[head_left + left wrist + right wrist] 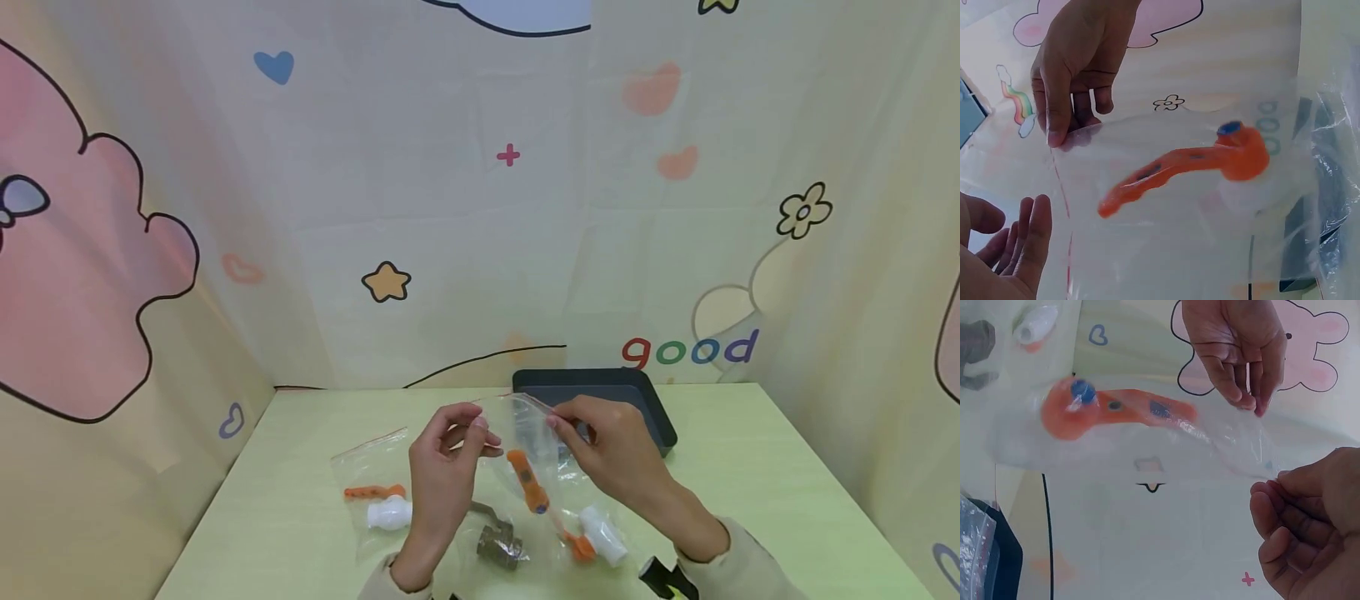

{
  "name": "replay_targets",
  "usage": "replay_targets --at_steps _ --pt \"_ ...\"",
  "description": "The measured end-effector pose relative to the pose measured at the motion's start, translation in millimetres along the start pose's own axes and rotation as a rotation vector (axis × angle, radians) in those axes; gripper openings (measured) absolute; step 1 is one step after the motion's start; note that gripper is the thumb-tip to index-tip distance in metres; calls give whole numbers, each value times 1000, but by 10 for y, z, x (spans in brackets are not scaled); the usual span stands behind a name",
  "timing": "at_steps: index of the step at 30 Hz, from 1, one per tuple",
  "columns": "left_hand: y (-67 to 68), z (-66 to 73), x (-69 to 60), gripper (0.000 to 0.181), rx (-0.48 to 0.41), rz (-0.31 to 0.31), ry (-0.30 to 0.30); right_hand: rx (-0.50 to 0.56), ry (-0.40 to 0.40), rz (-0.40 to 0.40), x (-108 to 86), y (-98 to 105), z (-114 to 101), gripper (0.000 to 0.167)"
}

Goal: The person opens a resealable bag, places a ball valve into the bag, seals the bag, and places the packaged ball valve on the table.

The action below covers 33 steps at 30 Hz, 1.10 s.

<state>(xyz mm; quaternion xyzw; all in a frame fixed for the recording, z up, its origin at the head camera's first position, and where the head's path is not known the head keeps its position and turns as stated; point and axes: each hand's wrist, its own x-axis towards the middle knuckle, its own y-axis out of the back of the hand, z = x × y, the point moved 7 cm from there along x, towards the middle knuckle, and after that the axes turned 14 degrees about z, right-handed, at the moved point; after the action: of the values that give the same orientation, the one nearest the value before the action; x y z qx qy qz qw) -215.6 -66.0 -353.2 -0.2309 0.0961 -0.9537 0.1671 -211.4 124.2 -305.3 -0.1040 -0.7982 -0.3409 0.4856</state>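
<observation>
In front of me hangs a clear zip bag [498,429] holding an orange valve handle [527,481] with a blue cap. My right hand [611,442] pinches the bag's upper edge between thumb and fingers, which the right wrist view shows at close range. On the other side, my left hand [442,483] is beside the bag's opening edge. Its fingers [1032,237] are extended and stand apart from the thumb in the left wrist view. The handle appears enclosed by the plastic, and a pale, blurred shape shows under its round end.
On the pale table lie bagged valves: a white one [388,513] with an orange handle at left, a grey one [500,546] in the middle, and another white one [603,536] at right. A dark tray [585,382] with clear plastic in it stands at the back.
</observation>
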Motion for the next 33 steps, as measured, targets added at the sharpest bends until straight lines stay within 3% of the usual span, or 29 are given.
replay_targets --at_steps 3,7,11,14,18,24,28,33 --pt "21 55 15 9 30 2 -60 -7 32 -7 15 30 6 1" --pt "5 185 24 8 127 -30 -222 -7 71 -21 13 58 15 3" --pt "-77 297 7 13 259 -104 -405 -8 95 -27 4 74 18 11" --pt "-176 325 -27 20 347 -193 -502 5 104 -22 -2 80 11 13" --pt "-275 289 -64 29 459 -293 -518 28 131 -15 -15 68 -21 13" --pt "-347 236 -91 35 576 -371 -493 66 178 -8 -26 39 -98 15" --pt "-381 231 -109 29 585 -401 -526 86 178 -17 -34 33 -136 13" --pt "-391 219 -122 13 539 -417 -518 94 166 -22 -45 48 -162 3"
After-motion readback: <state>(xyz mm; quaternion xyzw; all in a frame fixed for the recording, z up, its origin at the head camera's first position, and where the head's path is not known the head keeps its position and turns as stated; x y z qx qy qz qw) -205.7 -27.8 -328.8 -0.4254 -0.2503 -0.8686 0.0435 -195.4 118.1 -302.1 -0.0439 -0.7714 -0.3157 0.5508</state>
